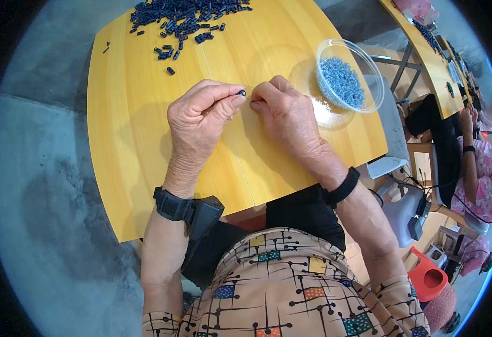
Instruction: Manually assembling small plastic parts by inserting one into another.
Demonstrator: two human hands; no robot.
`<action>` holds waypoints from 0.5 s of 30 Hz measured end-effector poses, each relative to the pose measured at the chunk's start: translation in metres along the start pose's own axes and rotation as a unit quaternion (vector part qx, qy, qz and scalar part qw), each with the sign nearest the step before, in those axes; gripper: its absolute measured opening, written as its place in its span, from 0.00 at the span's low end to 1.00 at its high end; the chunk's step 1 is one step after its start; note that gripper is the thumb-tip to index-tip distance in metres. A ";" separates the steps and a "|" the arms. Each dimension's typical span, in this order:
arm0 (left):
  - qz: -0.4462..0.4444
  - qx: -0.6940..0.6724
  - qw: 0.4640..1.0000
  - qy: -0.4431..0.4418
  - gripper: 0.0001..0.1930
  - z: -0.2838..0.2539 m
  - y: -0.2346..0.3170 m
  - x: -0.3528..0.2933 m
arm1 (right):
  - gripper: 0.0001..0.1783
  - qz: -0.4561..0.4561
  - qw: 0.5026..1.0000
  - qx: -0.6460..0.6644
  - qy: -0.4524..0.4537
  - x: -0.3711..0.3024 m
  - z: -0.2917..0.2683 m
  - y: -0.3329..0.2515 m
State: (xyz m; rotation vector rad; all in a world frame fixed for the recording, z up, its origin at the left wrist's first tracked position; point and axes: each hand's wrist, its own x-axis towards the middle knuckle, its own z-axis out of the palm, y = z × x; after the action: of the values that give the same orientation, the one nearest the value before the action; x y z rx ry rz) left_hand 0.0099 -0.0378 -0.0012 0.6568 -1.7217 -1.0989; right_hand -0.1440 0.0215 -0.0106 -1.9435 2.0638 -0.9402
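Over the middle of the yellow table, my left hand (203,112) pinches a small black plastic piece (242,93) between thumb and forefinger. Just to its right, my right hand (287,112) is closed in a pinch, with its fingertips apart from the black piece. Whatever those fingers hold, if anything, is too small and hidden to make out. Close beyond my right hand sits a clear plastic bowl (381,84) holding many tiny silvery-blue parts (341,83). A heap of similar black pieces (184,16) lies at the far edge, and one loose black piece (170,71) lies nearest my left hand.
The yellow table (144,185) ends just in front of my body. A few tiny dark bits (106,48) lie at its far left. To the right are another long table (425,50), a seated person in pink (482,174), a red plastic stool (427,278) and cables.
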 end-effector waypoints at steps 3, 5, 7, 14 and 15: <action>0.001 0.016 1.000 -0.011 0.05 0.001 0.000 -0.001 | 0.06 -0.053 0.993 0.072 0.072 -0.004 0.001 0.011; 0.006 0.028 0.999 -0.015 0.04 0.000 -0.002 -0.002 | 0.06 0.070 0.972 0.225 0.003 -0.009 -0.015 0.007; 0.001 0.017 0.999 -0.029 0.05 0.001 -0.002 -0.003 | 0.06 0.194 0.908 0.366 -0.065 -0.019 -0.026 0.002; 0.036 0.053 0.994 -0.094 0.06 0.006 0.006 -0.003 | 0.06 0.181 0.808 0.561 -0.022 -0.036 -0.033 -0.001; 0.045 0.053 0.993 -0.096 0.06 0.007 0.006 -0.003 | 0.06 0.178 0.792 0.584 -0.018 -0.037 -0.032 0.000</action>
State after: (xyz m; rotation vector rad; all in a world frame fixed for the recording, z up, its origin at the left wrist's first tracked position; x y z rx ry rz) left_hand 0.0052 -0.0298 0.0014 0.5460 -1.9674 -1.0401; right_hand -0.1551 0.0668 0.0043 -0.8466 1.1478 -1.5078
